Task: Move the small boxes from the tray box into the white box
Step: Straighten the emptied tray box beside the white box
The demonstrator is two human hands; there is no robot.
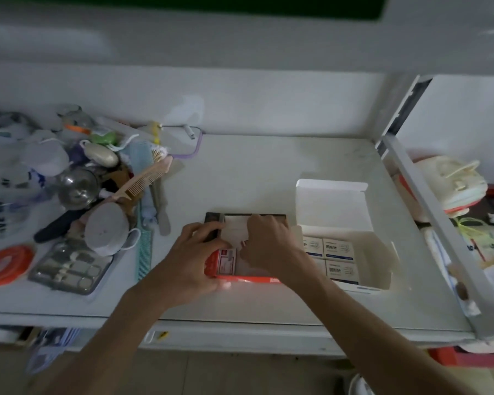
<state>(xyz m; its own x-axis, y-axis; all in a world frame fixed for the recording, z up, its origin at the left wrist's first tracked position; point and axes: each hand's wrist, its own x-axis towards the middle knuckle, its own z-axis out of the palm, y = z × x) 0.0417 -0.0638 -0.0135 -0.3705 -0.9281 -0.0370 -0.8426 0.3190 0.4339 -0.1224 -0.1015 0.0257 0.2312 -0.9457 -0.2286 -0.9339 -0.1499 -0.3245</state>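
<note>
Risk sits mostly in the grab itself: both hands are down in the tray box [241, 277], the red-edged one at the table's [268, 163] front, and the right hand [268, 243] looks curled over the pale small boxes [236, 230] inside, fingers bent as if pinching one, though I can't tell whether it actually has a firm hold since the knuckles hide the contact. Left hand [196, 252] is wrapped on the tray's left wall, fingers curved round it, steadying. If that brace slips, the tray slides toward the front edge, which is near, and contents could go over. Boxes look packed tight, so pulling one may drag a neighbour up and drop it on the table. White box [334, 201] sits just beside the tray on the right, lid flap standing up behind, already holding several blue-printed boxes [338, 249] in its right part; free space seems to be along the left side, partly hidden by the right wrist. A careless carry could clip the near flap and shove the white box toward the shelf rail [428, 212]. Light is poor and the view is blurred, so misjudging the gap is plausible. Clutter on the left, comb [143, 178] and the rest, is well apart – no threat
</note>
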